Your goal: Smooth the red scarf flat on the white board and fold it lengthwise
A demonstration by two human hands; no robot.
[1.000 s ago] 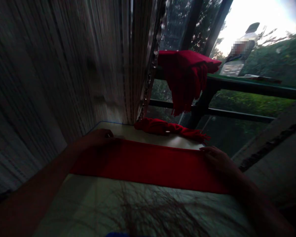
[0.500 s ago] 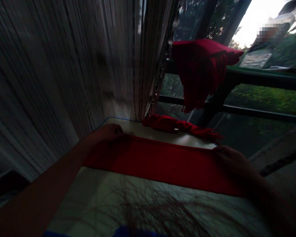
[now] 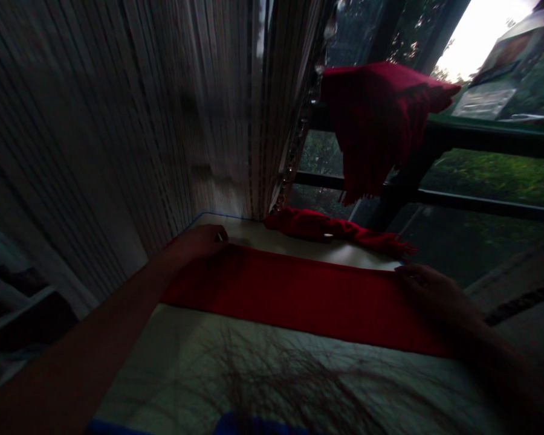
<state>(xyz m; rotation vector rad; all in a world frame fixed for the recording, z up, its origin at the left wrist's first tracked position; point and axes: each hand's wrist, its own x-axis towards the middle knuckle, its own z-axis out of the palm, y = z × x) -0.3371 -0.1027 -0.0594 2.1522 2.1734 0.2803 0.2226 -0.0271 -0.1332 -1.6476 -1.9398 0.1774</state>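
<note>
A folded red scarf (image 3: 299,296) lies stretched flat as a long strip across a pale table top (image 3: 199,338). At its far left edge my left hand (image 3: 204,240) is closed, fingers curled on the cloth. My right hand (image 3: 428,287) pinches the far edge near the right end. Beyond the strip, a second red scarf (image 3: 335,226) with fringed ends lies bunched along the table's far side. The picture is dim, so the fingertips are hard to make out.
Another red fringed cloth (image 3: 378,121) hangs over the dark window rail (image 3: 494,139). A striped curtain (image 3: 163,121) borders the table at the left and back. Strands of hair (image 3: 294,374) cross the near view. Plastic-wrapped items (image 3: 503,66) are at the window, upper right.
The view has shifted slightly, moving the scene a little to the right. Both hands stay at the far edge of the folded scarf, which lies as before.
</note>
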